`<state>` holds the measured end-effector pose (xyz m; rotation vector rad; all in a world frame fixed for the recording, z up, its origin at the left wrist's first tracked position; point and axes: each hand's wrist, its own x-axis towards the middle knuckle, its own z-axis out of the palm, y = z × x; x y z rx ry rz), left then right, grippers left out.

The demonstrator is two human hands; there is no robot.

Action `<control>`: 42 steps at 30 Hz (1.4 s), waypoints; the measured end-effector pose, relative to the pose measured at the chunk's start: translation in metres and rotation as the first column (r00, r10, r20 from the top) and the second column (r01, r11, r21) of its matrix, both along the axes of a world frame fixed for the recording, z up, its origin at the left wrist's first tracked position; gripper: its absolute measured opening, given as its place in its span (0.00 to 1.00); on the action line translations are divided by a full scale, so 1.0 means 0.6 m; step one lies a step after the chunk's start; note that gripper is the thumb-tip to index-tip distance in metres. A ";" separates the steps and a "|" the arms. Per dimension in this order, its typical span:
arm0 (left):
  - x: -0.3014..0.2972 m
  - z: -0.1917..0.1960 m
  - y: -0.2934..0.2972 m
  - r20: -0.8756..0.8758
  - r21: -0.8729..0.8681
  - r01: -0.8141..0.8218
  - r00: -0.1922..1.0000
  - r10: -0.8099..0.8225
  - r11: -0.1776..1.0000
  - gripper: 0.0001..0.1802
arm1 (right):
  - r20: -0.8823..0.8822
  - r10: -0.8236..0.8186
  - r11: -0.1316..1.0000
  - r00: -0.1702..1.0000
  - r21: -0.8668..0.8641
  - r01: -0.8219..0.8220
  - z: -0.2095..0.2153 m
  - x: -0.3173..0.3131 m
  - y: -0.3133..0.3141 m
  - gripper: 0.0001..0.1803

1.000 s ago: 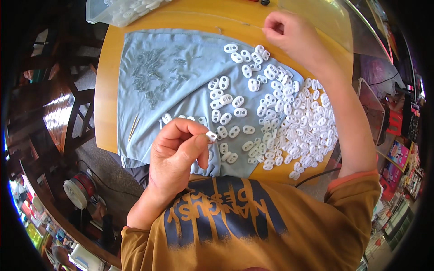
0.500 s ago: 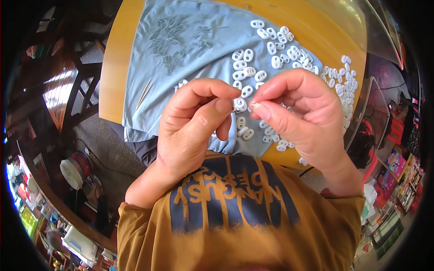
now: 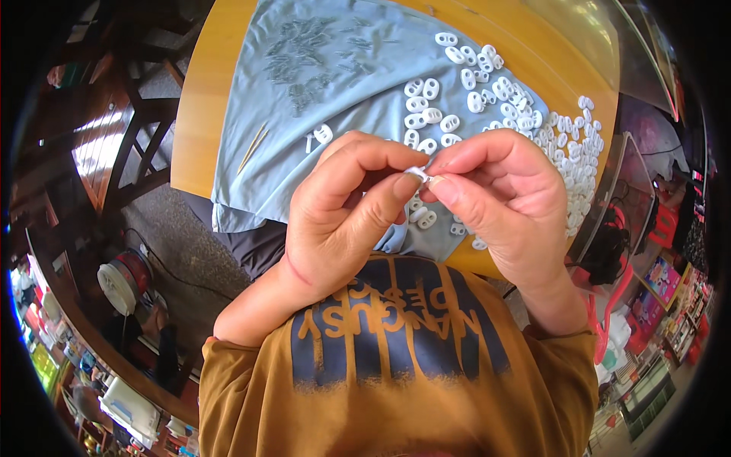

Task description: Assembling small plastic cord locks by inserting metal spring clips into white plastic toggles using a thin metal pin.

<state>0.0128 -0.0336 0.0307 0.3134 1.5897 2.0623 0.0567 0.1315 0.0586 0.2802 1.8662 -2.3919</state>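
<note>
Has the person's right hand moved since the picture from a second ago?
Yes: judged against the blue cloth, the right hand has come from beyond its far edge toward the person's body, beside the left hand.

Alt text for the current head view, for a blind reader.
A left hand pinches a small white piece, the right hand up against it, above a blue cloth scattered with white two-holed pieces, small spring-like bits and thin tan sticks.
</note>
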 end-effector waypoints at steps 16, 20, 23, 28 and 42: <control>0.010 0.009 -0.014 0.282 0.087 -0.046 0.959 0.019 0.995 0.11 | -0.074 0.035 0.997 0.997 0.070 -0.030 -0.002 0.004 0.001 0.08; 0.005 0.011 -0.016 0.303 0.110 -0.062 0.953 0.026 0.992 0.14 | -0.070 0.042 0.995 0.997 0.094 -0.036 -0.001 0.005 0.000 0.08; 0.006 0.010 -0.017 0.262 0.105 -0.022 0.965 -0.006 0.994 0.14 | -0.041 0.099 0.968 0.994 0.236 -0.086 0.007 0.002 0.000 0.08; 0.010 0.012 -0.016 0.235 0.104 -0.036 0.972 0.011 0.994 0.12 | -0.068 0.135 0.913 0.988 0.397 -0.097 0.014 0.003 0.001 0.08; 0.010 0.011 -0.018 0.248 0.098 -0.032 0.969 0.007 0.995 0.11 | -0.210 0.222 0.825 0.952 0.561 -0.068 0.010 0.006 0.002 0.09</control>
